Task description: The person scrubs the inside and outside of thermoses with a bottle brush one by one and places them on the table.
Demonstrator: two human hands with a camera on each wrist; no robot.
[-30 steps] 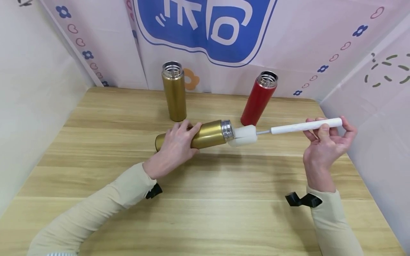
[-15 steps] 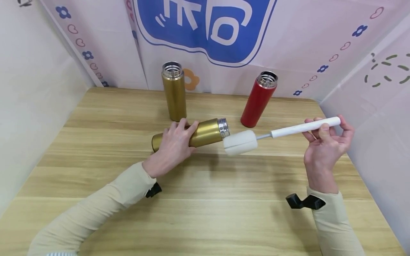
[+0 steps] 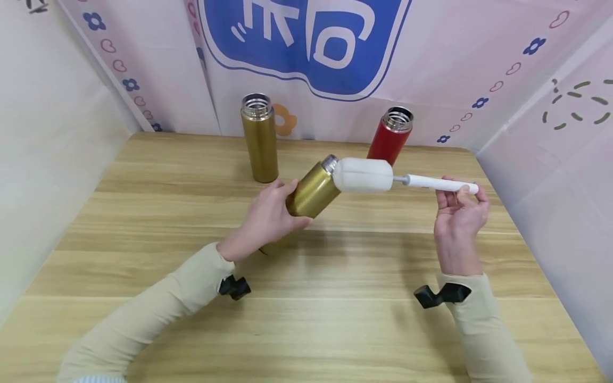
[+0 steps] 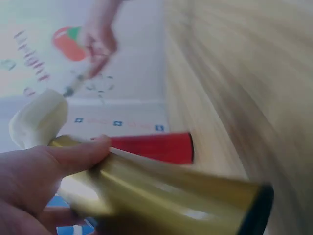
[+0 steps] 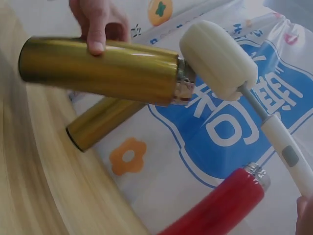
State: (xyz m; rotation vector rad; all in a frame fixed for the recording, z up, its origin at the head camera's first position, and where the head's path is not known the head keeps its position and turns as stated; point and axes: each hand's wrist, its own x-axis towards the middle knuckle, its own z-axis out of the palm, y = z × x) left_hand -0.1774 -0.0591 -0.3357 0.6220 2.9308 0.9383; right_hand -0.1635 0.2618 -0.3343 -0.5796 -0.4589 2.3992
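My left hand (image 3: 263,215) grips an uncapped gold vacuum flask (image 3: 315,192), tilted with its mouth up and to the right. Between the thumb and fingers of my right hand (image 3: 458,221) is the white handle of a bottle brush (image 3: 366,174). The brush's white sponge head lies outside the flask, right by its metal neck; whether they touch is hard to tell. In the right wrist view the sponge (image 5: 217,58) appears just beyond the neck of the held flask (image 5: 102,71). The left wrist view shows the flask's dark base (image 4: 257,210) off the table.
A second gold flask (image 3: 261,149) stands uncapped at the back of the wooden table (image 3: 335,319). Right of it stands a red flask (image 3: 390,139), also uncapped, partly hidden by the sponge. A printed backdrop (image 3: 431,64) rises behind the table, with pale walls at both sides.
The brush's sponge came out of the flask's mouth and rose. My left hand has tilted the flask from nearly lying to mouth-up. My right hand has shifted left with the brush.
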